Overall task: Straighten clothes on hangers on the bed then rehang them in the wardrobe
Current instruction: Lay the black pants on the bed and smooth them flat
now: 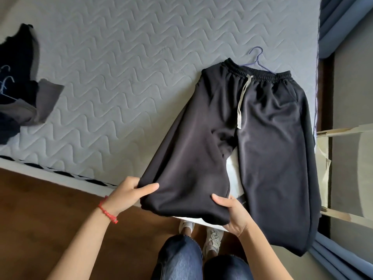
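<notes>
Fingers (148, 187) of the left hand (125, 196) closed in a pinch on the outer side of one trouser cuff; right hand (234, 214) curled under the inner side of the same cuff, thumb on top. Both hands gripping cloth, nothing else held. Red bead bracelet (108, 211) on left wrist

Likely reason for the two-sided hold: pulling the leg taut and flat along its length, so the black trousers (252, 126) hang straight

Trousers lie on the bed (113, 73), near its right side. Waistband at the far end, purple hanger (257, 57) hook poking out above it, pale drawstring (243, 100) trailing down the front. Held leg angles toward the bed's near edge; cuff lifted just past that edge, over the floor (60, 201). Other leg runs over the edge and dangles, unheld, close to the blue curtain (343, 257)

Room: wide bare mattress to the left of the trousers, plenty to slide or spread into. Right side tight, with the bed's edge and a wooden frame (343, 215) close by. Second pile of dark clothes (20, 81) with pale hangers well apart at far left, untouched. Wardrobe not in view
</notes>
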Available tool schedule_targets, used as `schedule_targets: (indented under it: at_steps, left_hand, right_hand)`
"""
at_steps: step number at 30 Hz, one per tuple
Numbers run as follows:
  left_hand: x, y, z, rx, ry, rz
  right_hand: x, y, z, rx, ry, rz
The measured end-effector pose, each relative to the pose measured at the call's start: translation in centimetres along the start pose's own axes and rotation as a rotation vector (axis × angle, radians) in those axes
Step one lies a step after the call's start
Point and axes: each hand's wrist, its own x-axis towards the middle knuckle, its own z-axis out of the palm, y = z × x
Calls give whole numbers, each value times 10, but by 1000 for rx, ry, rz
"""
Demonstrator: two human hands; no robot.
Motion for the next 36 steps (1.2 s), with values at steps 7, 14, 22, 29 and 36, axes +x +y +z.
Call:
schedule_targets:
  at_steps: [7, 14, 22, 29, 36]
  left_hand:
    - [-14, -25, 20, -517, -271, -67]
    - [-35, -38, 4, -211, -339, -171]
    - [-6, -116, 22, 420, 22, -522]
    - [21, -69, 81, 419, 11, -331]
    - [91, -1, 155, 417, -79, -115]
  right_hand:
    - [-2, 12, -1, 205, -85, 60]
    - [-21, 14, -9, -346, -155, 202]
    - [9, 46, -51, -785, 420, 359]
    - [3, -5, -75, -588, 598, 76]
    - [4, -74, -143, -629, 905, -223]
